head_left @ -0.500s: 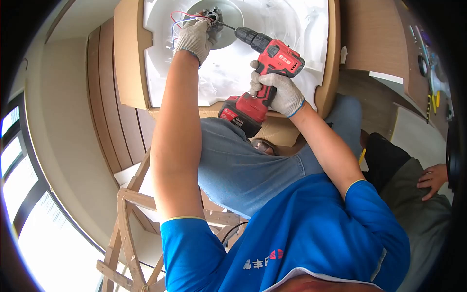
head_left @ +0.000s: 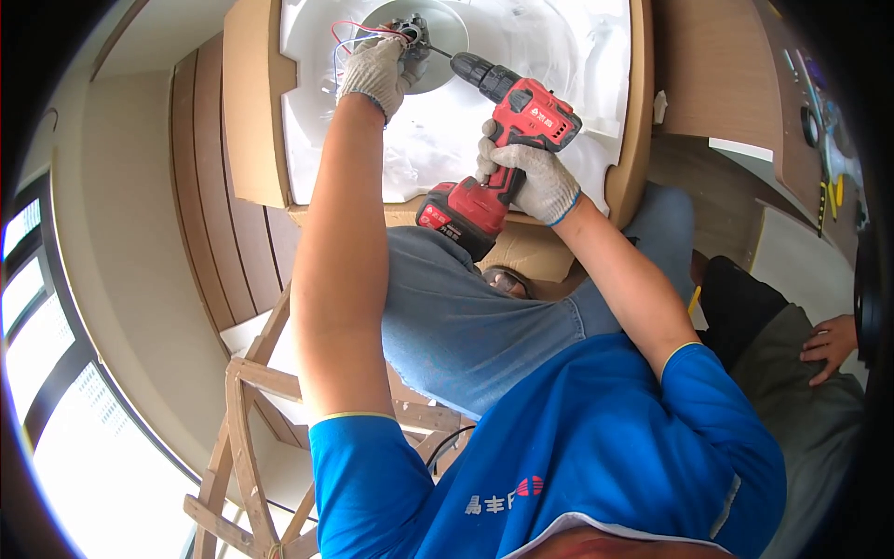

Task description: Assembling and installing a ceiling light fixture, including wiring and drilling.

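In my gloved right hand [head_left: 535,177] is a red and black cordless drill [head_left: 533,114], gripped by its handle with the battery toward my lap. Its long thin bit points left and meets the side of a grey metal fitting [head_left: 416,35]. My gloved left hand [head_left: 374,73] closes round that fitting from the left, its fingertips partly hidden. Red, blue and white wires [head_left: 346,45] come out beside the fitting and loop to the left. Under it lies a round light-grey disc [head_left: 449,73], set in white packing foam [head_left: 521,37].
A cardboard box [head_left: 256,112] surrounds the foam. At the lower left stands a wooden trestle [head_left: 240,410]. Another person's hand [head_left: 829,349] rests on their leg at the right. Tools and tape [head_left: 810,126] lie on a brown surface [head_left: 717,74] at the upper right.
The view has shifted very slightly. My right hand and the drill sit almost where they were, the drill a touch lower; my left hand stays on the fitting.
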Motion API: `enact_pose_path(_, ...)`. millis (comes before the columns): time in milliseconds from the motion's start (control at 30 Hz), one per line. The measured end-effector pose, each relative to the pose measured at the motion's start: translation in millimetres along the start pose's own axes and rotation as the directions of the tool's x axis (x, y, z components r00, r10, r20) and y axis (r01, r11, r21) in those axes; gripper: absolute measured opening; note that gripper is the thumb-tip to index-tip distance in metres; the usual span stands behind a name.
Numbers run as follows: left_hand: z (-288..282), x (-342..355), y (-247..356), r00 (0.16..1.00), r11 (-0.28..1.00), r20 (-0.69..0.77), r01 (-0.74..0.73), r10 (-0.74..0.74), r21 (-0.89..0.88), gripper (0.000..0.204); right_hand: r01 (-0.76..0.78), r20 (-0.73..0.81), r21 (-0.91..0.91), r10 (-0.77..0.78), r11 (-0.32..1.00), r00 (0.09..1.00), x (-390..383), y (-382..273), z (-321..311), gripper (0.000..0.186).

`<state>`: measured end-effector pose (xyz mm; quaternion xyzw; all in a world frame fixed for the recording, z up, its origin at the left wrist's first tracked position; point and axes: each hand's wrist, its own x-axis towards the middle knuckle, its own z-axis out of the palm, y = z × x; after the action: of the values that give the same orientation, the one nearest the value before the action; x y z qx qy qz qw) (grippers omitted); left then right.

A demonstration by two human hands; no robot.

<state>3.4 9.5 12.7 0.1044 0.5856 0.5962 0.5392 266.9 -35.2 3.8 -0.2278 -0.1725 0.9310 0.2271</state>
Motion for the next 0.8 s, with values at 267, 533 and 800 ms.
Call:
enact_pose_path(267, 3.8, 1.1, -1.7, 0.999, 0.999, -0.038, 0.014, -0.013, 0.037, 0.038, 0.013, -0.002, 0.018, -0.013, 1.0, 1.0, -1.1, 4.2, -1.0, 0.035)
enact_pose_path(533, 1.4, 1.4, -1.4, 1.0, 0.999, 0.001, 0.025, -0.025, 0.022, 0.039, 0.008, -0.007, 0.041, -0.008, 0.999, 1.0, -0.5, 4.1, -1.4, 0.034)
enact_pose_path(800, -4.5, 3.4, -0.5, 0.999, 1.0, 0.035, -0.011, 0.01, 0.022, 0.033, 0.015, 0.011, 0.011, -0.015, 1.0, 1.0, -0.6, 1.9, 3.3, 0.039)
